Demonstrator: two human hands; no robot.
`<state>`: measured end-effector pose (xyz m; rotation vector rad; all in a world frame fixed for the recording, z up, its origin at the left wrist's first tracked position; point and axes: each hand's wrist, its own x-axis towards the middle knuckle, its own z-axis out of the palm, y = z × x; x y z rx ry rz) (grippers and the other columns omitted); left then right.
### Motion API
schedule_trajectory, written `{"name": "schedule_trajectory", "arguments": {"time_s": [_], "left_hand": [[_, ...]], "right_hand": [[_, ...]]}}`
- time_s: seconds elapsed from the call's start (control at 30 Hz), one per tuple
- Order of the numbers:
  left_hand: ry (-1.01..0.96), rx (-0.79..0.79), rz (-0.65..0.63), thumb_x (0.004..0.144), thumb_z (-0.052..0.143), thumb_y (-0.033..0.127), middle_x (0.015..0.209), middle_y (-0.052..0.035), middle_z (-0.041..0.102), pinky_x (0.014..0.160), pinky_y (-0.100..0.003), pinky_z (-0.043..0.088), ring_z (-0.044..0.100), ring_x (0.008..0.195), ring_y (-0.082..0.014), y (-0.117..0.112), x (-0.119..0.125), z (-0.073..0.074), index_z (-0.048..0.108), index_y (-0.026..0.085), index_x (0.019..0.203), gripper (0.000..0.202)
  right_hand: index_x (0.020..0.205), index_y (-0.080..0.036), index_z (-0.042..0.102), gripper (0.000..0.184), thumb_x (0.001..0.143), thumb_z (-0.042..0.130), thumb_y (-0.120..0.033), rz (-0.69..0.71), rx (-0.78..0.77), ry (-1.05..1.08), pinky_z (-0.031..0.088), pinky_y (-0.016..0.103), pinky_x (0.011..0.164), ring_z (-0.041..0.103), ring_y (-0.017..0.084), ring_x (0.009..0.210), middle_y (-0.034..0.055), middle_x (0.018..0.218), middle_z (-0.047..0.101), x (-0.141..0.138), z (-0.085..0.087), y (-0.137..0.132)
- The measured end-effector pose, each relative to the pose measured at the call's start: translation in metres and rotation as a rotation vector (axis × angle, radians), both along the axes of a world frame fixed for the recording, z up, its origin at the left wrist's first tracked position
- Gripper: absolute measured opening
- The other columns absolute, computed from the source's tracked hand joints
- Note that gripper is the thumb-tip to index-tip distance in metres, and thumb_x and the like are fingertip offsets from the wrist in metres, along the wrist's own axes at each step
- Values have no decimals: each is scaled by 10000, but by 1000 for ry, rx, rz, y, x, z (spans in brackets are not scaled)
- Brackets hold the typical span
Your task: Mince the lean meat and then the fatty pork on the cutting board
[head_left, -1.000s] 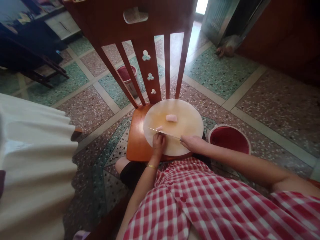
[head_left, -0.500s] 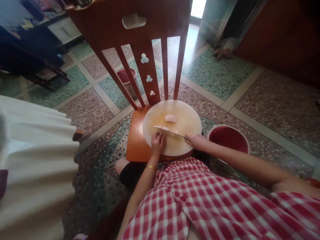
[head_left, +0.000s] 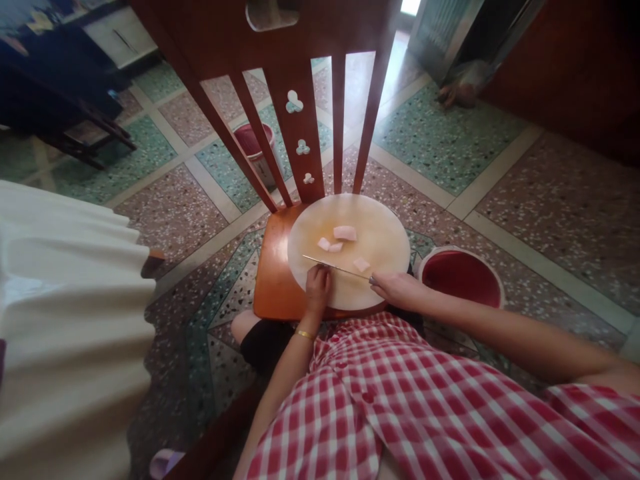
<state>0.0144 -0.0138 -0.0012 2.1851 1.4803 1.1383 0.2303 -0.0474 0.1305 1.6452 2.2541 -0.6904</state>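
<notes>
My right hand (head_left: 395, 289) grips the handle of a knife (head_left: 345, 270), whose blade points left across a round white cutting board (head_left: 385, 230). Close to the blade, on its near side, my left hand (head_left: 318, 287) rests on the board with curled fingers. Whatever lies under those fingers is hidden. Beyond the blade sit a larger pale pink block of food (head_left: 345, 233) and two small pale pieces (head_left: 330, 246). Another flat pale piece (head_left: 361, 265) lies near the knife, toward its handle end.
The board stands on the seat of a wooden chair (head_left: 273, 267) with a tall slatted back. A red-lined bucket (head_left: 463, 277) is on the floor at the right, another bucket (head_left: 257, 143) behind the chair. A table with a pale cloth (head_left: 75, 320) is at the left.
The blade has shifted slightly toward me, away from the block. Small pieces that were partly behind the blade now show apart on the board. My left hand stays near the blade.
</notes>
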Motion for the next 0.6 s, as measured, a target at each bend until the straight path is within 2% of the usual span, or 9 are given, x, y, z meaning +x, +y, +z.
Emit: {"name": "schedule_trajectory", "arguments": {"time_s": [0.07,0.17,0.23,0.33,0.43,0.6], "left_hand": [[3,-1,-1,844,463,202,941,-100,574,814,-351,449,525,954,-192,0,-1,-1,580,163,889,132],[10,13,7,845,456,201,922,-97,578,799,-351,457,530,940,-193,0,-1,-3,582,164,900,143],[11,18,11,844,454,203,910,-94,577,789,-350,462,533,924,-192,0,-1,-4,586,166,893,146],[1,0,10,846,449,207,905,-98,575,795,-354,461,531,918,-193,0,-1,-3,588,162,880,150],[-10,-15,13,846,450,209,931,-104,578,819,-365,455,526,943,-198,1,0,-4,590,159,893,156],[-8,18,43,849,453,215,948,-105,582,822,-364,462,525,945,-196,1,0,-4,604,152,912,175]], "right_hand": [[1128,-169,454,312,909,330,-354,-1,12,18,402,275,615,632,233,808,104,917,664,-15,-5,12],[1065,-170,484,294,914,324,-364,11,37,37,403,271,652,614,230,875,117,965,642,-34,-14,26],[1071,-172,482,300,918,314,-368,3,43,32,406,272,666,609,227,889,122,992,634,-32,-19,24],[1132,-175,451,312,918,312,-354,-10,-3,-6,413,278,654,622,222,841,112,963,649,-11,-20,7],[1069,-182,483,278,914,320,-345,-23,-51,-42,416,277,649,625,221,833,105,939,658,4,-18,-5],[1126,-168,451,307,916,320,-349,-40,-2,13,418,288,682,618,230,869,118,976,644,-22,-25,13]]}}
